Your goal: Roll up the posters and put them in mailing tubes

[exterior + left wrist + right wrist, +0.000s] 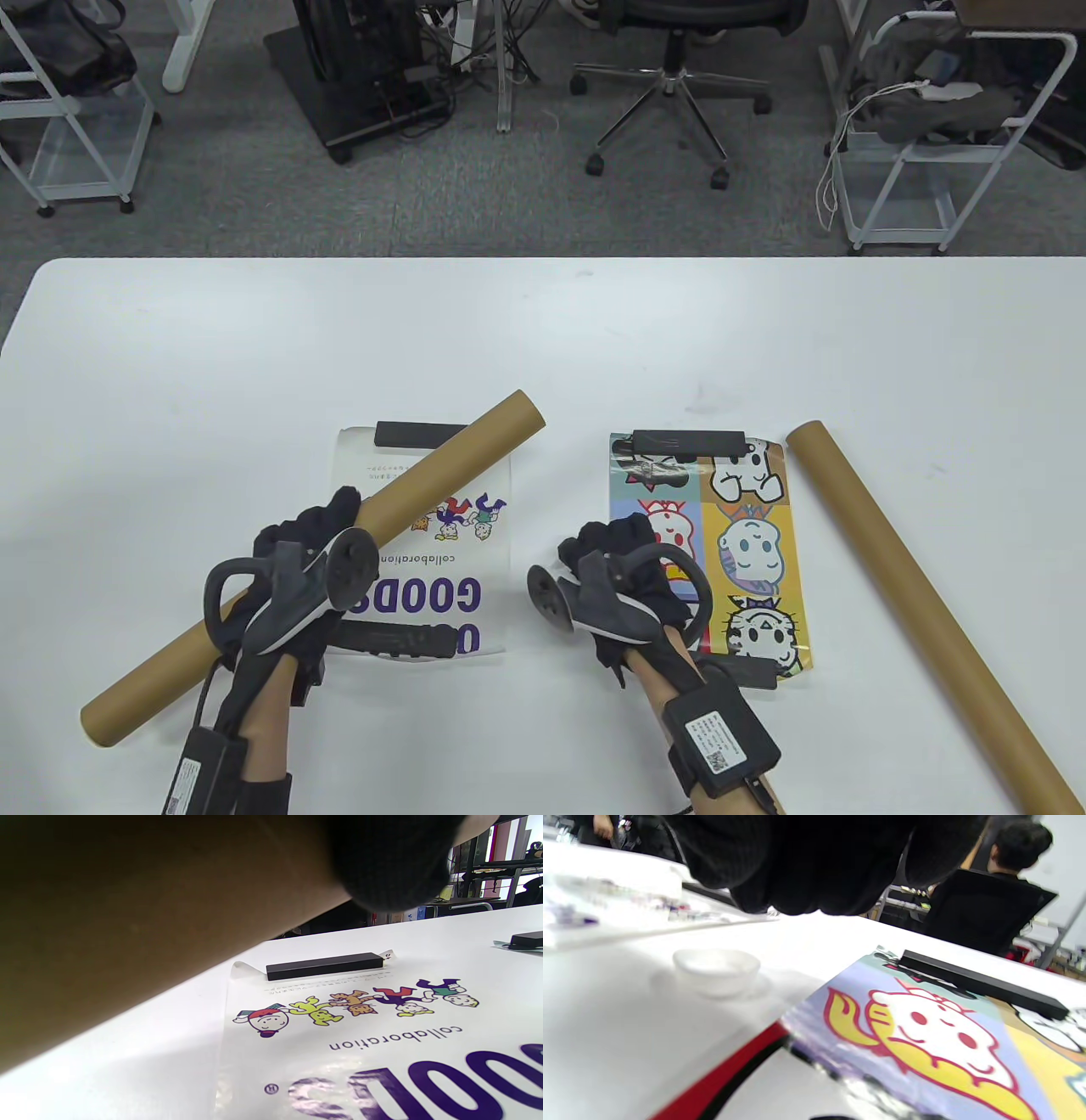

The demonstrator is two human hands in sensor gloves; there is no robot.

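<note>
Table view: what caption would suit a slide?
Left hand grips a mailing tube above a white poster; right hand hovers empty.

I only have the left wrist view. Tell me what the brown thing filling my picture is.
Observer: A cardboard tube. The left hand grips it, slanted over the white poster.
Operator: Now locate the right hand.
Observer: The right hand is at the left edge of the colourful poster.
Operator: Report any other tube.
Observer: A second tube lies on the table, right of that poster.
</note>
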